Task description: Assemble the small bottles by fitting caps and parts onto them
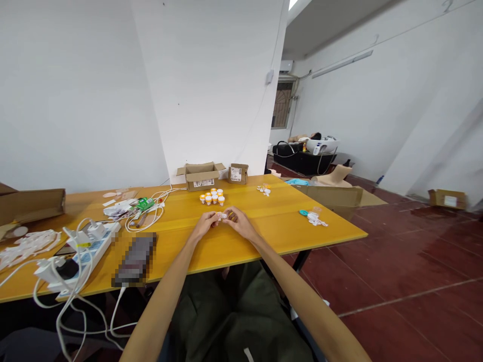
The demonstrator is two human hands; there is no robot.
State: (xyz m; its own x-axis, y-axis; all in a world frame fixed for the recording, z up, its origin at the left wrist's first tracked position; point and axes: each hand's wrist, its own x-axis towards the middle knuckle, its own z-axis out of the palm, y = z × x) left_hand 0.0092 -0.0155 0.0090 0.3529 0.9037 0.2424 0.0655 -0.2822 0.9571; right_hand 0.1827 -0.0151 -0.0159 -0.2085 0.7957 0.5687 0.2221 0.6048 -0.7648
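My left hand (205,224) and my right hand (240,224) meet over the table, near its front edge. Between their fingertips is a small white piece (223,216), too small to make out its kind. Fingers of both hands are closed on it, the left from one side and the right from the other. Just beyond my hands stands a cluster of small white containers with orange bands (214,196).
Behind the containers sit an open cardboard box (202,176) and a smaller box (238,173). Small white parts (266,191) and a teal ring (304,212) lie rightward. A phone (136,259), a power strip (90,256) and tangled white cables occupy the left.
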